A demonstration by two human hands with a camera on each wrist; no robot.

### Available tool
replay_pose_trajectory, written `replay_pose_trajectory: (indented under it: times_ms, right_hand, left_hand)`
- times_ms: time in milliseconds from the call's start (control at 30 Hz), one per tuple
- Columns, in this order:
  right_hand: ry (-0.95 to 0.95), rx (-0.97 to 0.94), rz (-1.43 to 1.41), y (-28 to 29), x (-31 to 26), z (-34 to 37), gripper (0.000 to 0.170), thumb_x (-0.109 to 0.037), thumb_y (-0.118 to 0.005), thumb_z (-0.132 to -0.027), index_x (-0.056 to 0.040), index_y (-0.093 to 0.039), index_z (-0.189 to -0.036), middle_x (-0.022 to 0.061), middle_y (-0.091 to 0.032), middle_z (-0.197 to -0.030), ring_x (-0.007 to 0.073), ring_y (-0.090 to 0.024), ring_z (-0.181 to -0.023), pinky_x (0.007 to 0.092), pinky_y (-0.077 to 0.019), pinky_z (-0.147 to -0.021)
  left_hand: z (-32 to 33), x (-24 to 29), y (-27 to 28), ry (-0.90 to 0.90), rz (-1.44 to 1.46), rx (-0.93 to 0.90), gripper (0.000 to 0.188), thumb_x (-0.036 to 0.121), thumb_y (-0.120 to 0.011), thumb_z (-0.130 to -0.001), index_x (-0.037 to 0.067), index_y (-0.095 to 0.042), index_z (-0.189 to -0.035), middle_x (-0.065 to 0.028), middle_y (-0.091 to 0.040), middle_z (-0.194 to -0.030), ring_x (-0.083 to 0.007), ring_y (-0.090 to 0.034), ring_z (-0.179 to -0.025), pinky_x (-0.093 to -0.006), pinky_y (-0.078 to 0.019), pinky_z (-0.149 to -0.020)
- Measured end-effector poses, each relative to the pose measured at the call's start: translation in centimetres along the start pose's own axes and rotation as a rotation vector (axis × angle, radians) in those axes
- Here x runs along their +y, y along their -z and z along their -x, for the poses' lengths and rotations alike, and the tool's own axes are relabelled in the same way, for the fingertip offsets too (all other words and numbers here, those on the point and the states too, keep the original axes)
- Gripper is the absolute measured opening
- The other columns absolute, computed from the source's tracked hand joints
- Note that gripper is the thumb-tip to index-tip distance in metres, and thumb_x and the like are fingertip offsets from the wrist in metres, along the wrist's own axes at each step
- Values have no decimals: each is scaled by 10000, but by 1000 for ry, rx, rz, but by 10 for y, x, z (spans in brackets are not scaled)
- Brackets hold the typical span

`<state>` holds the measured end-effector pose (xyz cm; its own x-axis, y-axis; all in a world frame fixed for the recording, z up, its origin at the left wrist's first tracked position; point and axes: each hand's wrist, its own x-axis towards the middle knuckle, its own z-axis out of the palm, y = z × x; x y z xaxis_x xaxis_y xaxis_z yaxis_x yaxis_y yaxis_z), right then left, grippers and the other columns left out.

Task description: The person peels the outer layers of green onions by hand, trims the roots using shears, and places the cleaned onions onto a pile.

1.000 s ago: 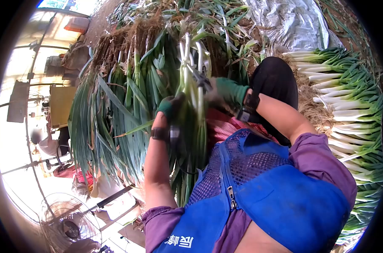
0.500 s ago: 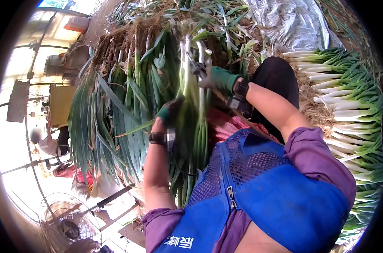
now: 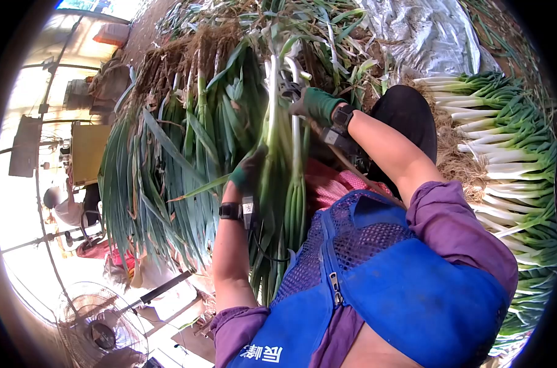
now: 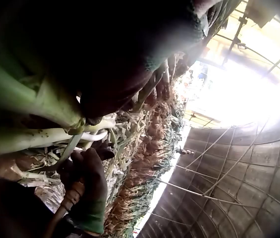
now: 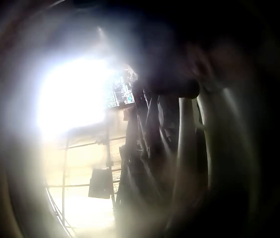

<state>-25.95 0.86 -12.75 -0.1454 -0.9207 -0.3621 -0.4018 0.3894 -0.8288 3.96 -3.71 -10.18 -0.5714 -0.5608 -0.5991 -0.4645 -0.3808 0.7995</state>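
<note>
My left hand (image 3: 249,170), in a green glove with dark palm, grips a green onion (image 3: 273,98) with a bared white stalk. Beside it stands a second green onion (image 3: 295,144), its white top bent over. My right hand (image 3: 320,105), gloved alike, holds an air gun (image 3: 292,91) whose dark front end is right at the white stalks. A tan hose (image 3: 355,168) runs back from it; in the left wrist view its fitting (image 4: 73,194) shows below the curled fingers. The right wrist view is dark and blurred, with pale stalks (image 5: 185,129) at its middle.
Unpeeled green onions (image 3: 168,147) with earthy roots stand massed at left. Peeled ones (image 3: 496,147) lie in a long row at right. Silvery sheeting (image 3: 422,37) and scraps lie ahead. A fan (image 3: 102,334) stands at lower left; another person (image 3: 70,208) is farther off.
My right hand has moved a little up and left with the air gun along the white stalks. The left hand has moved slightly down, still gripping the green onion.
</note>
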Motion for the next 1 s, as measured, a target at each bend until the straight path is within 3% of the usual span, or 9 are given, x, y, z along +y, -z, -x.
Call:
replay_pose_trajectory:
  times_ms: [133, 200, 300, 433, 500, 567, 767, 800, 1000]
  right_hand:
    - [-105, -307, -298, 19, -46, 59, 423, -363, -719, -795, 23, -628, -940, 134, -650, -701, 208, -638, -600, 345, -510, -564]
    - [17, -338, -279, 15, -53, 92, 410, -358, -723, -802, 4, -623, -968, 105, -641, -709, 172, -630, -628, 313, -503, -588]
    - [162, -308, -195, 2, -29, 107, 398, -346, -724, -813, -12, -613, -999, 70, -631, -727, 138, -622, -656, 287, -494, -607]
    - [26, -267, -257, -9, 24, 128, 384, -327, -732, -821, -18, -589, -1000, 44, -630, -761, 127, -613, -654, 289, -493, -603]
    - [-64, -201, -323, 0, 20, 151, 404, -333, -750, -814, -15, -581, -996, 49, -636, -785, 127, -608, -652, 290, -495, -601]
    - [-126, -135, -408, 7, 17, 163, 455, -352, -780, -795, 1, -576, -996, 65, -643, -804, 129, -601, -647, 290, -497, -594]
    - [-140, -102, -502, 0, 34, 154, 522, -335, -779, -799, 22, -568, -1116, 51, -630, -797, 127, -599, -622, 291, -511, -562]
    - [-150, -114, -527, 0, 29, 153, 544, -338, -779, -796, 27, -567, -1139, 51, -628, -798, 128, -600, -621, 291, -515, -564]
    - [-144, -131, -415, -8, 32, 147, 660, -375, -765, -791, 41, -542, -1253, 70, -632, -853, 134, -606, -626, 299, -531, -588]
  left_hand:
    - [2, -11, 8, -64, 37, -31, 460, 401, -483, -1056, 12, -625, -1257, -33, -664, -1082, -95, -573, -966, -261, -478, -870]
    - [19, 6, 2, 157, 443, -52, 380, 370, -548, -1026, 35, -635, -1182, -27, -669, -935, -108, -609, -789, -257, -508, -726]
    - [34, 24, -22, -22, 161, 321, 335, 345, -637, -977, 38, -645, -1112, -24, -668, -884, -115, -606, -719, -258, -501, -654]
    - [-9, 8, 31, -361, -283, 445, 350, 300, -664, -958, 14, -657, -1161, -41, -706, -956, -120, -637, -830, -283, -508, -746]
    - [-29, 26, 58, -509, -353, 663, 394, 309, -686, -924, 14, -648, -1183, -64, -713, -979, -150, -646, -834, -305, -511, -764]
    - [-56, 35, 108, -503, -724, 1016, 408, 357, -702, -834, 17, -686, -1060, -170, -718, -952, -322, -693, -910, -441, -528, -828]
    - [-43, 69, 94, 57, -1389, 1022, 787, 434, -761, -755, 85, -498, -1410, -241, -616, -1293, -374, -598, -1202, -460, -475, -1015]
    - [-42, 81, 88, 227, -1299, 956, 891, 390, -756, -742, 95, -387, -1497, -235, -554, -1384, -363, -570, -1242, -467, -471, -1030]
    - [-43, 58, 131, 2, -1045, 811, 769, 365, -789, -706, 6, -513, -1328, -222, -663, -1170, -342, -647, -1073, -413, -497, -961]
